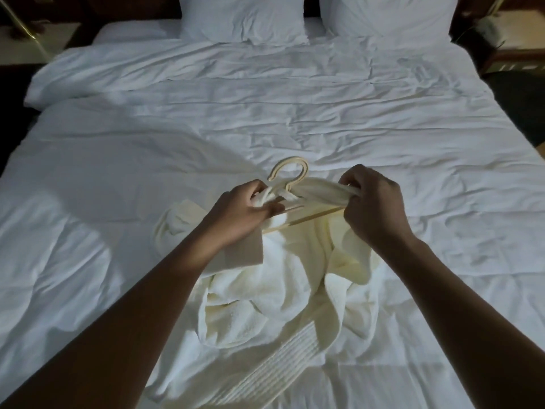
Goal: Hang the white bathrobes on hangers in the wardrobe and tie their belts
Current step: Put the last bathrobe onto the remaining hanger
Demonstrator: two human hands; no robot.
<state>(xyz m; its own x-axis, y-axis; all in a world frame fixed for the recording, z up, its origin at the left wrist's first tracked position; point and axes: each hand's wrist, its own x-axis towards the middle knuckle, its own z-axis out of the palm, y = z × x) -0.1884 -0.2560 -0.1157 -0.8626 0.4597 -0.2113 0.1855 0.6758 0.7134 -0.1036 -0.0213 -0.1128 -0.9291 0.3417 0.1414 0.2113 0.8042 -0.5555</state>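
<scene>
A white bathrobe [283,293] lies crumpled on the bed's near half, draped over a pale wooden hanger [290,172] whose hook points toward the pillows. The robe's belt [317,191] is wound around the hanger's neck just below the hook. My left hand [250,211] grips one end of the belt at the left of the hook. My right hand [374,202] pinches the other end, pulled out to the right. The hanger's bar shows between my hands; the rest is under fabric.
The bed [265,107] is covered by a wrinkled white duvet. Two white pillows [244,19] stand at the headboard. Dark nightstands [38,31] flank the bed, with a brass lamp pole at the far left. No wardrobe is in view.
</scene>
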